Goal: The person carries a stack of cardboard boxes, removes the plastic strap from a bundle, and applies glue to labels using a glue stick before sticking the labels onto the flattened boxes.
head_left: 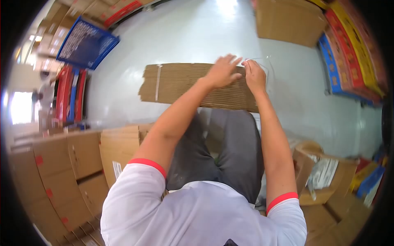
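A stack of flattened cardboard boxes [180, 84] stands in front of my knees, its many folded edges facing up. Around its left end runs a white strap [158, 84]. My left hand [223, 73] rests over the top edges right of the middle, fingers spread and holding nothing I can see. Close beside it, at the stack's right end, my right hand [255, 76] has its fingers pinched on a thin white strap [266, 65]. That strap loops out to the right of the hand; its ends are hard to make out.
Cardboard cartons [57, 172] are piled at the left. An opened box [324, 176] with clear plastic stands at the right. A large carton [289, 20] and colourful boxes [349, 45] are at the upper right. A blue printed box [86, 43] is at the upper left, on the pale floor [184, 37].
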